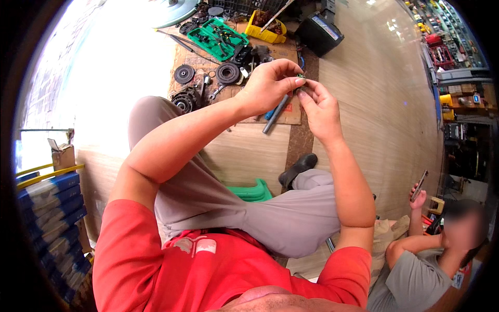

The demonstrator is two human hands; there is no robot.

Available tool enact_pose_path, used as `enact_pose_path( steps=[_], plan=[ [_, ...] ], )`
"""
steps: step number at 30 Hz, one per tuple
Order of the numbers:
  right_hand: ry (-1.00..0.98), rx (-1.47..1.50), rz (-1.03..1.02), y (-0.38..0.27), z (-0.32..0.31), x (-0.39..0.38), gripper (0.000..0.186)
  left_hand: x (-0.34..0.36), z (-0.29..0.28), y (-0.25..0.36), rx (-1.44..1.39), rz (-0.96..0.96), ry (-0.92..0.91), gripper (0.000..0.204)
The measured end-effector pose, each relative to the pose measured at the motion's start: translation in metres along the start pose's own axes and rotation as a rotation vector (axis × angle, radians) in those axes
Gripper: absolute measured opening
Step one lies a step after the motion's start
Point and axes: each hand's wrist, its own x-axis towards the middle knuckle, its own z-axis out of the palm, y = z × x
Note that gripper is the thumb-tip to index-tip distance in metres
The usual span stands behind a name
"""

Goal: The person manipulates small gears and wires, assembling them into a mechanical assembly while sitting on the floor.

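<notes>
Above cardboard (pixel 286 53) | two hands (pixel 262 89) (pixel 323 113) pinching one small green part (pixel 300 76) | one green case (pixel 207 48)

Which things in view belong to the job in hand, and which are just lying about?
Job in hand, seemingly:
small greenish piece between left hand and right hand
perhaps dark round parts, green tool case

Apparently just lying about:
black battery
stacked blue boxes

Two hands (pixel 264 87) meeting at a small greenish part (pixel 300 76), green tool case (pixel 197 36), gray tube (pixel 276 113)
</notes>
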Motion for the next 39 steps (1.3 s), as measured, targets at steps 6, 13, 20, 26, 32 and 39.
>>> enact_pose_path(
  steps=[6, 13, 20, 26, 32, 39],
  plan=[
    [0.032, -0.386, -0.17, -0.013, -0.002, -0.008, 0.012, 0.005, 0.001, -0.007, 0.141, 0.035, 0.074, 0.018],
    [0.222, -0.529, -0.321, -0.027, -0.026, -0.005, 0.015, 0.002, 0.004, -0.007, 0.268, 0.003, -0.172, 0.018],
    [0.2, -0.568, -0.213, -0.017, -0.047, 0.003, 0.015, 0.0, 0.001, 0.013, -0.015, -0.124, -0.267, 0.018],
    [0.067, -0.608, -0.26, -0.01, -0.047, 0.002, 0.016, 0.014, -0.022, 0.013, -0.509, -0.131, -0.174, 0.022],
    [-0.008, -0.701, -0.226, -0.012, -0.047, 0.004, 0.018, 0.015, -0.025, 0.01, -0.554, -0.171, -0.114, 0.019],
    [0.081, -0.574, -0.325, -0.016, -0.031, 0.005, 0.025, 0.013, -0.02, 0.008, -0.255, -0.162, 0.008, 0.02]
  ],
)
